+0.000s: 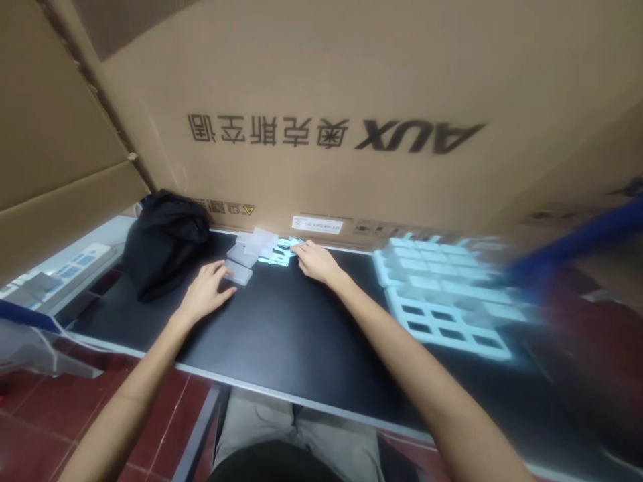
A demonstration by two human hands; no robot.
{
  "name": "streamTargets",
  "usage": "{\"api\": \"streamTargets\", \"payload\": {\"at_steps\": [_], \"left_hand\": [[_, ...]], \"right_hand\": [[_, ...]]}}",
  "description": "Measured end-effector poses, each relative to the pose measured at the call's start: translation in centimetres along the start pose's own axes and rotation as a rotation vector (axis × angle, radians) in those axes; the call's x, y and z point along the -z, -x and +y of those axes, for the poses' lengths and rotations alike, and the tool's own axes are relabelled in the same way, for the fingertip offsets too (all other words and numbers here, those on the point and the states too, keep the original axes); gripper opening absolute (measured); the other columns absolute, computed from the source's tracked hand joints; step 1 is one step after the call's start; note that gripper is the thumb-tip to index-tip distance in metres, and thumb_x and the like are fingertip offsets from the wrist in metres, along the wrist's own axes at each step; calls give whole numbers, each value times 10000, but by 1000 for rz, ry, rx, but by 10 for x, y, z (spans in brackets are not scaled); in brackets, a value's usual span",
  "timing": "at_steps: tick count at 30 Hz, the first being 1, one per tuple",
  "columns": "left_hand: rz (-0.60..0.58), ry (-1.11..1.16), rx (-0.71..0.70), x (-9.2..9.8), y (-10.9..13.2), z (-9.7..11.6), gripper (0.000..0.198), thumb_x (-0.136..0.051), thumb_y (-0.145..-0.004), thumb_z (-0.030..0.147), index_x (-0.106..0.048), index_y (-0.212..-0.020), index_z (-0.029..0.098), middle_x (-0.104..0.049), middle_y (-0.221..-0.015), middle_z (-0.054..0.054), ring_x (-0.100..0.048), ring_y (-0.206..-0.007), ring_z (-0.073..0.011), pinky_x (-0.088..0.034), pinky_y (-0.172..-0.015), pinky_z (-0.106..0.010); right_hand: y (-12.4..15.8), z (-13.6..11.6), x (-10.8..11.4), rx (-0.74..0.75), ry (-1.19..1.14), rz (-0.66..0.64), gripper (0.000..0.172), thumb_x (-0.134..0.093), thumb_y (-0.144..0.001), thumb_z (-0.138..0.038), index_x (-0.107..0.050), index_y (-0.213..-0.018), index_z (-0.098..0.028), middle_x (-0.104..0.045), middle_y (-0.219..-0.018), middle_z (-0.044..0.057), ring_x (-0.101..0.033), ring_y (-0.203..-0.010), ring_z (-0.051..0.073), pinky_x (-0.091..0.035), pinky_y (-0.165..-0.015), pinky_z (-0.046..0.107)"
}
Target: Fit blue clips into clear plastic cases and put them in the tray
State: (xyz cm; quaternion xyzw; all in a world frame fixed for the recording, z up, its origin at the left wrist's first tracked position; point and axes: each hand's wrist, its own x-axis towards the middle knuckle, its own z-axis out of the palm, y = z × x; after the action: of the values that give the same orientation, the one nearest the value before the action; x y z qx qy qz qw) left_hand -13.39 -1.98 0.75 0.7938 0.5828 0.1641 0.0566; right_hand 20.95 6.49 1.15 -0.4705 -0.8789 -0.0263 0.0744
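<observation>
On a black table my left hand rests palm down with its fingers curled onto a small clear plastic case. More clear cases are piled just beyond it. My right hand lies farther back, its fingertips touching a cluster of small light-blue pieces; whether it grips one I cannot make out. Both forearms stretch across the tabletop.
A light-blue tray with rectangular compartments lies right of my right hand, blurred. A black bag sits at the table's left rear. Large cardboard boxes wall the back. A white power strip lies far left. A blurred blue shape crosses the right.
</observation>
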Motion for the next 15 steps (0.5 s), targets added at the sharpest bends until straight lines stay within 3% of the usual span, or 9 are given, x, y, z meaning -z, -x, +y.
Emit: {"api": "streamTargets", "payload": {"at_steps": [4, 7, 10, 15], "left_hand": [[-10, 48, -7, -2, 9, 3, 375, -645, -929, 506, -641, -1232, 285, -547, -1443, -86, -529, -1332, -320, -520, -1096, -500], [-32, 76, 16, -3, 8, 1, 571, -689, -893, 560, -572, -1381, 289, -499, -1501, -110, -501, -1374, -334, -497, -1120, -510], [-65, 104, -2, -3, 3, -3, 588, -695, -888, 575, -572, -1384, 283, -479, -1567, -100, -465, -1422, -341, -455, -1159, -524], [-78, 225, -45, -3, -2, 1, 489, -718, -875, 547, -618, -1254, 255, -662, -1312, -75, -616, -1218, -291, -523, -1076, -487]], "right_hand": [[-11, 8, 2, -58, 14, -14, 411, -479, -973, -173, -579, -1363, -92, -633, -1320, 194, -519, -1213, 313, -459, -1013, 415], [-12, 13, 2, -117, 14, -26, 376, -496, -962, -171, -600, -1311, -78, -639, -1288, 211, -541, -1197, 326, -470, -983, 411], [-10, 16, 1, -155, 0, -46, 308, -478, -947, -124, -649, -1202, -93, -687, -1190, 203, -603, -1093, 307, -486, -924, 395], [3, 22, 5, -204, -71, 22, 258, -487, -944, -140, -685, -1110, -124, -722, -1131, 199, -626, -1064, 298, -484, -932, 393]]}}
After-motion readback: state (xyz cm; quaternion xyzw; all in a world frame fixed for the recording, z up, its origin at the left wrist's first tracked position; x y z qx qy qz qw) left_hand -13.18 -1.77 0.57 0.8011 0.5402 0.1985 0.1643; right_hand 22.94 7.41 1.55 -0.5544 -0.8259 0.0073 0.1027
